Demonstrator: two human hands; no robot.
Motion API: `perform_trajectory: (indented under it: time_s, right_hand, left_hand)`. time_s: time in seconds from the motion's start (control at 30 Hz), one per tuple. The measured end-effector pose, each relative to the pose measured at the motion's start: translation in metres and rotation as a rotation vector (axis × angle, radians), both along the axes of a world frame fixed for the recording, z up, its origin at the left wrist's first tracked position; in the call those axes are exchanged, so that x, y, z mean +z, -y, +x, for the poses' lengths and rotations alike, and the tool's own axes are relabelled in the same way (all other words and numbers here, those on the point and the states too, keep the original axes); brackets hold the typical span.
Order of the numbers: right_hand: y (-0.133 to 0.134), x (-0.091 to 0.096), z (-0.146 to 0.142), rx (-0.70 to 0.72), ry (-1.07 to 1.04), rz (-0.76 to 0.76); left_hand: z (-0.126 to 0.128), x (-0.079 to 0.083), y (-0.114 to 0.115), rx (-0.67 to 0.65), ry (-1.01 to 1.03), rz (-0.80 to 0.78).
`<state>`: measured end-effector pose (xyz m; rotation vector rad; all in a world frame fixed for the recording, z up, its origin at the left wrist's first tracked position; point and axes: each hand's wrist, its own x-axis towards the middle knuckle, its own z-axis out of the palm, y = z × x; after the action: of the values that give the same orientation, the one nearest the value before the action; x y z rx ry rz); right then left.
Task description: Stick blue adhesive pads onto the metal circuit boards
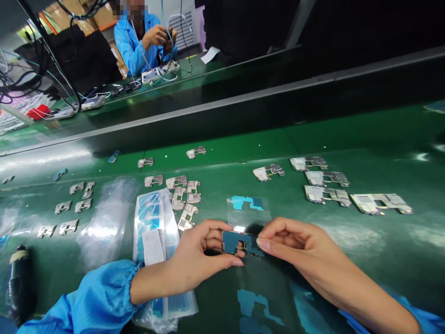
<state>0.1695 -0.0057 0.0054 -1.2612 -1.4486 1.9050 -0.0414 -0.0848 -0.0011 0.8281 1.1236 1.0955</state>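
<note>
My left hand (194, 253) holds a small phone circuit board (240, 247) by its left end, thumb below and fingers behind. A blue adhesive film (230, 242) covers the side facing me. My right hand (295, 241) pinches the right end of the board between thumb and index finger, over the film's edge. Whether these fingertips grip the film alone or the board too is hard to tell. Just beyond my hands lies a clear sheet with a bright blue cut-out film (246, 202). Nearer to me, more blue cut-out films (255, 306) lie on the bench.
Several bare circuit boards (327, 195) lie at right, others (187, 215) left of centre. Plastic sleeves with blue film sheets (148, 250) sit under my left forearm. A dark bottle-shaped tool (19, 283) lies far left. Behind a raised ledge (208, 111), a person in blue (135, 44) works.
</note>
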Motion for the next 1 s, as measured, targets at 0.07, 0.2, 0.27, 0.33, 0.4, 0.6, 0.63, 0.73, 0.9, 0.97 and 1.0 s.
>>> perform_trajectory:
  time_s: [0.07,0.2,0.27,0.33,0.4,0.6,0.63,0.73,0.9,0.97,1.0]
  right_hand:
    - [-0.0008,-0.0004,0.0002,0.011,0.009,-0.010]
    - [-0.0020,-0.0026,-0.0001,0.025,0.017,-0.025]
    - [-0.0020,-0.0035,0.0000,0.031,0.019,-0.019]
    - [-0.0020,-0.0036,0.0003,0.035,0.027,-0.010]
    - [-0.0021,-0.0031,0.0003,0.035,0.035,0.010]
    - [-0.0041,-0.0007,-0.0031,0.037,0.051,0.066]
    - [-0.0043,-0.0009,-0.0034,0.039,0.053,0.069]
    - [-0.0037,-0.0027,-0.0022,0.051,0.050,0.059]
    - [-0.0021,-0.0044,0.0004,0.081,0.022,0.017]
    - [-0.0023,-0.0032,0.0001,0.079,0.014,0.013]
    - [-0.0025,-0.0024,-0.0002,0.077,0.011,0.014]
  left_hand:
    - [0.0004,0.0004,0.0000,0.002,0.000,0.006]
    - [0.0010,0.0020,0.0007,0.006,-0.006,0.004]
    - [0.0011,0.0030,0.0008,0.004,-0.010,-0.009]
    - [0.0011,0.0036,0.0004,0.002,-0.014,-0.027]
    - [0.0011,0.0037,0.0002,0.002,-0.023,-0.036]
    - [0.0010,0.0009,0.0019,0.005,-0.045,-0.002]
    - [0.0010,0.0005,0.0021,0.007,-0.049,0.001]
    - [0.0011,0.0002,0.0023,0.009,-0.067,0.010]
    - [0.0017,0.0019,0.0017,0.011,-0.075,0.021]
    - [0.0018,0.0027,0.0015,0.008,-0.077,0.026]
    - [0.0017,0.0031,0.0014,0.007,-0.077,0.030]
